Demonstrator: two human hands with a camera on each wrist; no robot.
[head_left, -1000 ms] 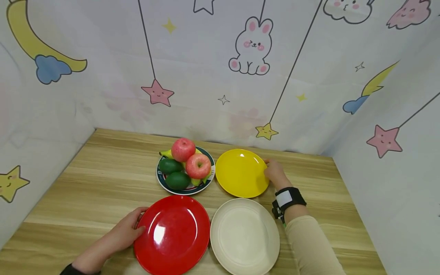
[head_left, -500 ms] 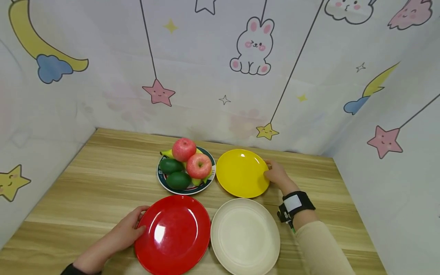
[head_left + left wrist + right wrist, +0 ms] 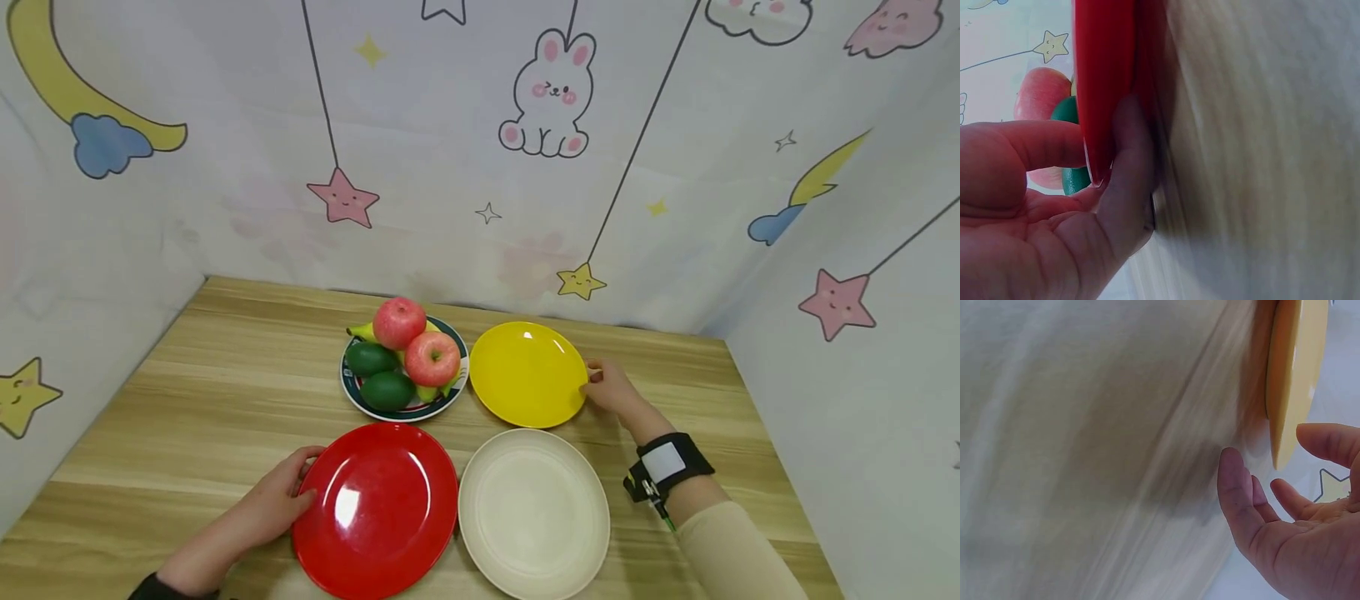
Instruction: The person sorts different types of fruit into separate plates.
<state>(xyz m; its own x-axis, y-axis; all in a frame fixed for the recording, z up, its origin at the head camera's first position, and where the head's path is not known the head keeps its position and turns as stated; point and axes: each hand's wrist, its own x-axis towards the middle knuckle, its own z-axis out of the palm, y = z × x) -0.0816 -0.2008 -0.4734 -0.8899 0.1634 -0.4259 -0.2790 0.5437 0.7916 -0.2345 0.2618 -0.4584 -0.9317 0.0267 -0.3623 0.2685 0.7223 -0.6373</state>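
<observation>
At the left side of the red plate (image 3: pixel 382 517), my left hand (image 3: pixel 270 502) grips the rim. The left wrist view shows the thumb (image 3: pixel 1054 144) over the rim and fingers (image 3: pixel 1132 150) beneath it. My right hand (image 3: pixel 617 393) is at the right edge of the yellow plate (image 3: pixel 525 375). In the right wrist view, its spread fingers (image 3: pixel 1238 500) and thumb lie around the rim of that plate (image 3: pixel 1291 381), with a gap visible. A cream plate (image 3: pixel 532 517) lies right of the red one, below the yellow one.
Behind the red plate, a dark-rimmed patterned plate (image 3: pixel 408 415) holds two apples (image 3: pixel 432 359), two dark green avocado-like fruits (image 3: pixel 387 391) and bananas (image 3: pixel 362 332). Cartoon-printed cloth (image 3: pixel 420 125) encloses the wooden table (image 3: pixel 225 375) at the back and sides.
My right hand has loosened from the yellow plate's rim and shifted slightly right, its forearm swinging right. The left hand and the plates stay in place.
</observation>
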